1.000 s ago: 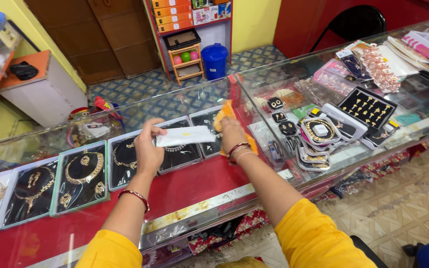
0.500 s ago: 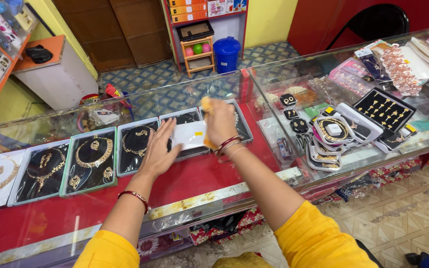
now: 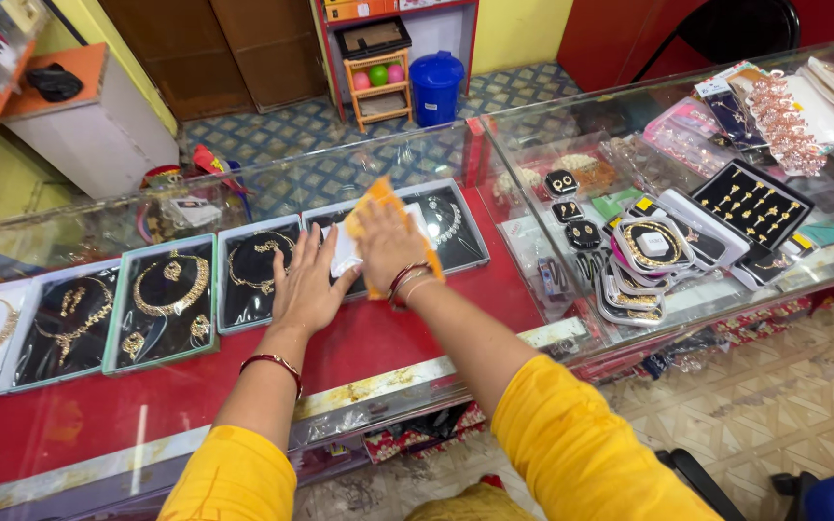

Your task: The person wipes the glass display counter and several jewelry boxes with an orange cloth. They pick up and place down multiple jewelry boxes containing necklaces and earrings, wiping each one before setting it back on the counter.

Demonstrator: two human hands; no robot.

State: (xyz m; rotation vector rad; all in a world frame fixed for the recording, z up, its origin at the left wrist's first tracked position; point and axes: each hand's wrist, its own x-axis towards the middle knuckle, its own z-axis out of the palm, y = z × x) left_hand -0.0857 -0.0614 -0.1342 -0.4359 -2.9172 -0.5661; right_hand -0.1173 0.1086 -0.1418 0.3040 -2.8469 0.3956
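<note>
My right hand point(image 3: 387, 243) presses an orange cloth point(image 3: 379, 200) flat onto a white necklace box point(image 3: 347, 254) lying on the red-lined glass counter point(image 3: 407, 333). My left hand point(image 3: 308, 283) lies open and flat beside it, its fingers touching the left edge of the white box. Under and behind the hands sits a black necklace tray point(image 3: 453, 225) with a silver necklace. Both wrists wear bangles, and the sleeves are yellow.
Trays of gold necklace sets point(image 3: 159, 301) line the counter to the left. To the right are stacked bangle boxes point(image 3: 645, 253), a black ring tray point(image 3: 751, 202) and small earring boxes point(image 3: 562, 183). Beyond the counter stand a blue bin point(image 3: 436, 86) and a small shelf point(image 3: 379, 77).
The white box, held up between both hands a second ago, now lies on the counter. My right hand has come down on it with the orange cloth, and my left hand has flattened beside it.
</note>
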